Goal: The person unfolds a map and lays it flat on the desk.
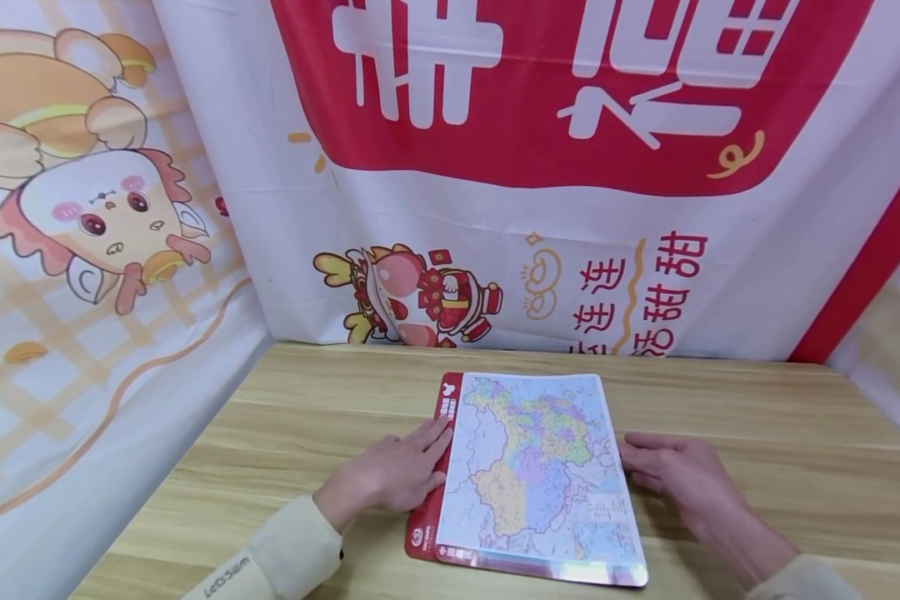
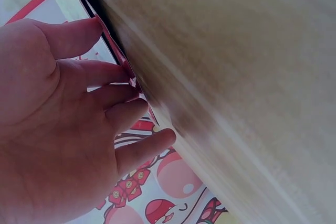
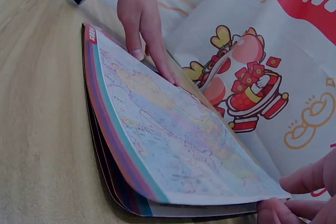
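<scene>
A colourful map [image 1: 528, 475] with a red border lies on the wooden table. In the right wrist view, more thin layers show beneath its top map sheet [image 3: 173, 129], parted along the near edge. My left hand [image 1: 390, 471] rests at the map's left red border, fingers mostly straight. The left wrist view shows that hand [image 2: 68, 108] with its fingertips along the edge and its thumb at the border. At the opposite edge, fingers of my right hand [image 1: 678, 471] touch the side. Close up, fingers of the right hand [image 3: 310, 182] meet the sheet's far corner.
Pale wooden table [image 1: 330, 400] extends around the map. A white cloth [image 1: 435, 200] with a red panel and cartoon figures hangs at the table's far edge. Another printed cloth [image 1: 187, 350] stands along the left side, and a red strip [image 1: 870, 258] runs down the right.
</scene>
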Demonstrator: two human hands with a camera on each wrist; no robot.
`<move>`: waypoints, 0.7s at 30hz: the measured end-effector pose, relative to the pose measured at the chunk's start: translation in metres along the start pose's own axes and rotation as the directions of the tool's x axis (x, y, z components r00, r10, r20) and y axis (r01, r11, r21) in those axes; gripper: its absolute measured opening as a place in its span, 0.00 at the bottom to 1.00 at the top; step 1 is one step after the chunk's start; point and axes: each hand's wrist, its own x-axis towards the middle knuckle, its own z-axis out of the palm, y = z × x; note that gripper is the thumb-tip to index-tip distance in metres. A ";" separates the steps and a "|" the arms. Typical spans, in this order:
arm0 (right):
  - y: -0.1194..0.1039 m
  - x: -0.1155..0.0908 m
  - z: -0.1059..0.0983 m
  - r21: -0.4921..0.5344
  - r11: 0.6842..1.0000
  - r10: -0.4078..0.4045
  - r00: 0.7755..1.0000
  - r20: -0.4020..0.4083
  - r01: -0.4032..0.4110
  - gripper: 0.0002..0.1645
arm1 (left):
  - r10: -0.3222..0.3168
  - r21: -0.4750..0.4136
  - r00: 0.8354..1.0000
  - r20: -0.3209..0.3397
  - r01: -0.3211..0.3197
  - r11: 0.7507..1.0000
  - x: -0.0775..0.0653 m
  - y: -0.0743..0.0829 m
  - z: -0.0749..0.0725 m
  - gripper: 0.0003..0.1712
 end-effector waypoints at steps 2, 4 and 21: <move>0.000 0.001 0.000 0.032 0.999 0.016 1.000 -0.003 -0.016 0.38 | 0.002 -0.001 1.000 0.000 -0.002 1.000 0.001 0.000 0.000 0.42; -0.001 0.003 0.000 0.067 0.997 0.038 0.999 -0.005 -0.038 0.36 | 0.001 -0.004 1.000 0.003 -0.001 1.000 0.001 0.000 0.000 0.42; -0.006 0.005 -0.001 0.096 0.995 0.028 0.999 -0.034 -0.025 0.33 | 0.002 0.005 1.000 0.007 -0.002 1.000 0.000 -0.001 0.001 0.40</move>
